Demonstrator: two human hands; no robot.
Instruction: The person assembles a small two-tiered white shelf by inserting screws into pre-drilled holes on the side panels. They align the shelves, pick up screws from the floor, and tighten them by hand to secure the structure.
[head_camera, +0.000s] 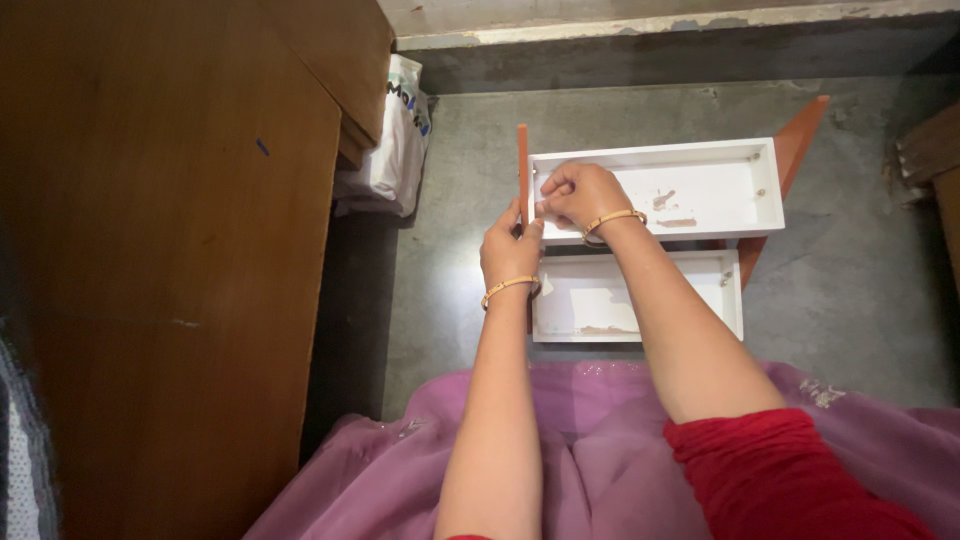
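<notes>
Both hands pinched shut at the near-left corner of the white two-tier shelf (690, 190) on the floor: left hand (508, 250) gripping the orange side panel (522, 165) upright, apparently steadying it, right hand (580, 192) closed on something too small to tell.

Both hands meet at the left end of a white shelf unit (690, 190) lying on the grey floor (850, 320). The left hand (510, 250) steadies its orange side panel (522, 165); the right hand (580, 195) pinches something small (too small to tell) against the corner.
</notes>
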